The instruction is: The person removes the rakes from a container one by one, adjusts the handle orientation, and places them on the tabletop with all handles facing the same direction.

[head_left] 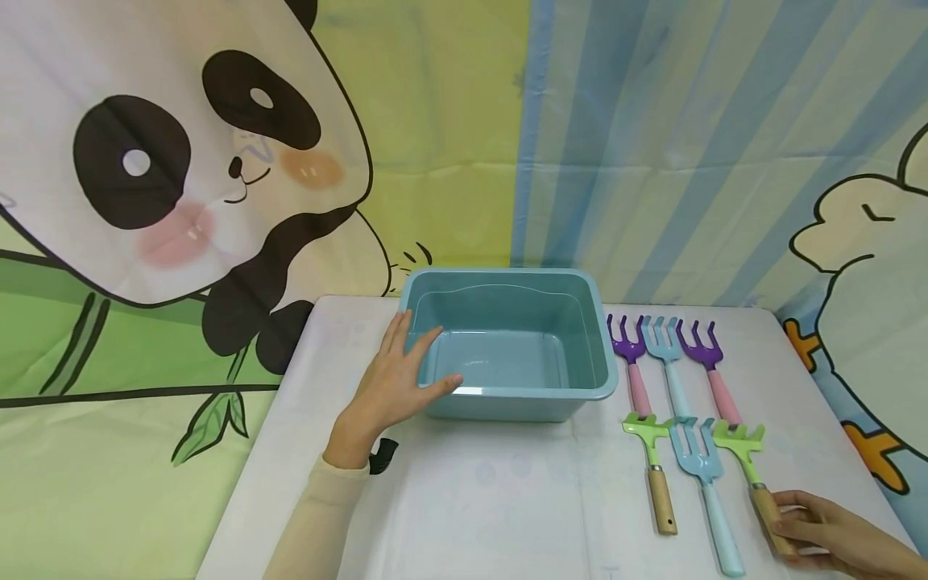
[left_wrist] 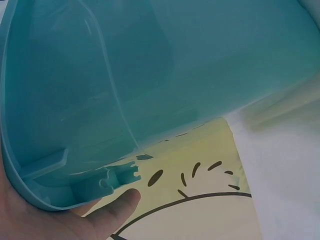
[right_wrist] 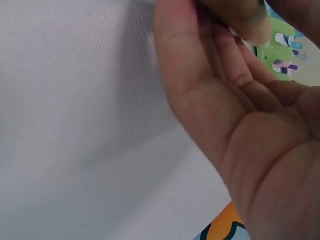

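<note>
A blue-green plastic basin (head_left: 507, 395) stands at the back middle of the white table. My left hand (head_left: 395, 383) rests on its front left corner, fingers spread and mostly straight along the rim. The left wrist view shows the basin's wall (left_wrist: 150, 60) close up, with a fingertip (left_wrist: 131, 197) beside the rim. At the right front, my right hand (head_left: 834, 528) holds the wooden handle of a green hand rake (head_left: 770, 515) between thumb and fingers. In the right wrist view, curled fingers partly hide that handle (right_wrist: 245, 17).
Left of the held rake lie a light blue hand fork (head_left: 714, 515) and another green rake (head_left: 660, 491). Behind them are two purple forks (head_left: 629, 346) (head_left: 702, 350) with pink handles and a light blue fork (head_left: 663, 342) between. A cartoon panda curtain (head_left: 435, 121) hangs behind the table.
</note>
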`<state>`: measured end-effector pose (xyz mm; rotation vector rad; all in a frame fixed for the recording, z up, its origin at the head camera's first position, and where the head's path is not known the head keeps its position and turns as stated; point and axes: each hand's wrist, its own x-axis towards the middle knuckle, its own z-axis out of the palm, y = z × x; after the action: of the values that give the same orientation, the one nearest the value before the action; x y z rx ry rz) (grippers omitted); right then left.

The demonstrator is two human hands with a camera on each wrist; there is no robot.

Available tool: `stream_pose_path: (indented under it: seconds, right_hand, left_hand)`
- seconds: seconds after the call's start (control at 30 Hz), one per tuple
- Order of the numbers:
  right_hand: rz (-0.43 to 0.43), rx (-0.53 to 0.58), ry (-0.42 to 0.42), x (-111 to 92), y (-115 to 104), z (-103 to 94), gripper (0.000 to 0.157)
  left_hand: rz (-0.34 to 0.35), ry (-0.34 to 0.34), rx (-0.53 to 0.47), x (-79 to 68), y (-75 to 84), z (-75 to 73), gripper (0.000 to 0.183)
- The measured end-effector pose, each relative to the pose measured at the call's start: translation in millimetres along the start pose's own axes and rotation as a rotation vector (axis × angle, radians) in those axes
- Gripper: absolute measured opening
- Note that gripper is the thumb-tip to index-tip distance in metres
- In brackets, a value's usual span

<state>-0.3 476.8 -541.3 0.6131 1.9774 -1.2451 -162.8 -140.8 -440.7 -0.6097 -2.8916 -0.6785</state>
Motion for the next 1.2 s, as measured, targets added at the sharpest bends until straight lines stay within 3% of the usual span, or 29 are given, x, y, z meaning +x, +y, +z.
stream_pose_path:
  seconds: [0.53, 0.87, 1.2]
  right_hand:
    - [0.020, -0.053, 0.074, -1, -9, 7.4, 0.064]
    - [-0.020, -0.111, 0.078, -3, -18, 6.6, 0.059]
    - [-0.179, -0.245, 0.123, 3, -44, 0.3, 0.057]
  left_hand:
    - [0.016, 0.013, 0.013, -0.2, -0.4, -2.2, 0.089]
    - [0.025, 0.039, 0.035, 1.3, -1.4, -0.9, 0.089]
    - [0.015, 0.096, 0.050, -4.4, 0.5, -4.7, 0.091]
